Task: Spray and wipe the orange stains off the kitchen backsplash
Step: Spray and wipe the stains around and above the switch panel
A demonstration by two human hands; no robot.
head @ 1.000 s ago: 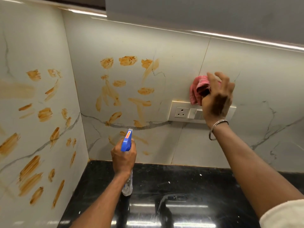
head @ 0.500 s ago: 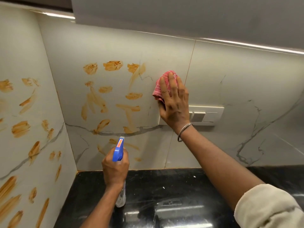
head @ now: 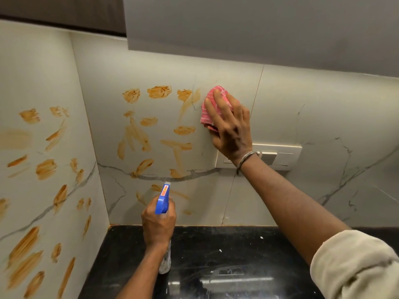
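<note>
Several orange stains [head: 159, 91] smear the pale marble backsplash [head: 323, 117] on the back wall, and more orange stains [head: 46, 168] cover the left side wall. My right hand [head: 231, 126] presses a pink cloth [head: 210, 106] flat against the back wall, just right of the stained patch and above the switch plate. My left hand [head: 158, 223] grips a spray bottle [head: 163, 199] with a blue trigger head, nozzle aimed at the lower stains; its clear body hangs below my fist.
A white switch plate [head: 280, 157] sits on the back wall under my right wrist. A glossy black countertop [head: 226, 255] runs below. A grey overhead cabinet [head: 259, 29] hangs above. The two walls meet in a corner at left.
My right hand slid the pink cloth leftward and slightly up along the back wall toward the stains. The left hand kept the spray bottle pointed at the wall; the view shifted.
</note>
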